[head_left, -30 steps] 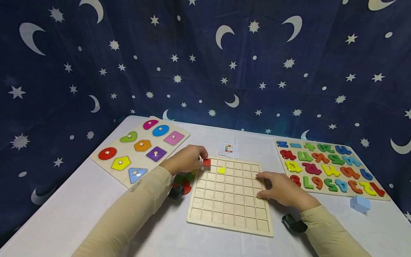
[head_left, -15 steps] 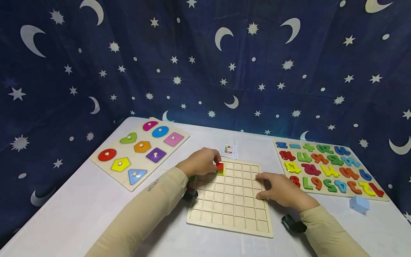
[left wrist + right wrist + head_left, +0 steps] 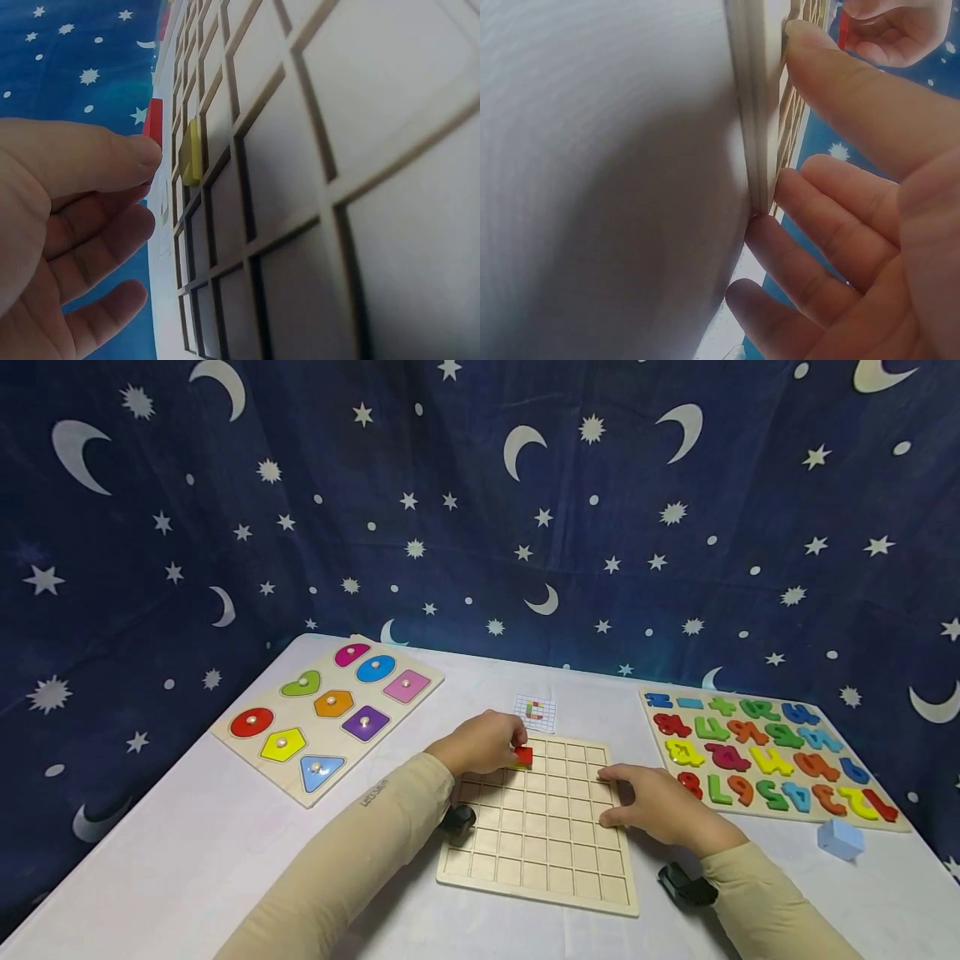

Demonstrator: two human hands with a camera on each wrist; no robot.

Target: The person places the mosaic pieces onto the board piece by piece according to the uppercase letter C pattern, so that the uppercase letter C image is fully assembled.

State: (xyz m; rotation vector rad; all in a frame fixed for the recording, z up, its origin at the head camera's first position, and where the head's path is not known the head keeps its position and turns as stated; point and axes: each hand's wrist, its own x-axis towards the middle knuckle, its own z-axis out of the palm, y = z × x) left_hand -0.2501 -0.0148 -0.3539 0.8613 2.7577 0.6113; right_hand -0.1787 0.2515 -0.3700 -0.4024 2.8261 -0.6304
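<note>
My left hand [image 3: 480,743] pinches a small red tile [image 3: 524,757] between thumb and forefinger, over the upper part of the wooden grid board [image 3: 536,847]. In the left wrist view the red tile [image 3: 153,124] is on edge, apart from the board, with the other fingers loosely bent below. A yellow triangular piece [image 3: 191,154] sits in a grid cell close by; in the head view the red tile mostly covers it. My right hand [image 3: 660,802] rests at the board's right edge. Its thumb [image 3: 832,56] and fingers touch the edge, spread and relaxed.
A small pattern card [image 3: 535,713] lies behind the grid board. To the left is a knobbed shape puzzle [image 3: 311,727], to the right a number puzzle [image 3: 780,752]. A light blue block [image 3: 841,838] stands in front of the number puzzle.
My left hand has carried the red tile rightward from the board's upper left corner to over the yellow piece and slightly past it. The right hand has stayed at the edge.
</note>
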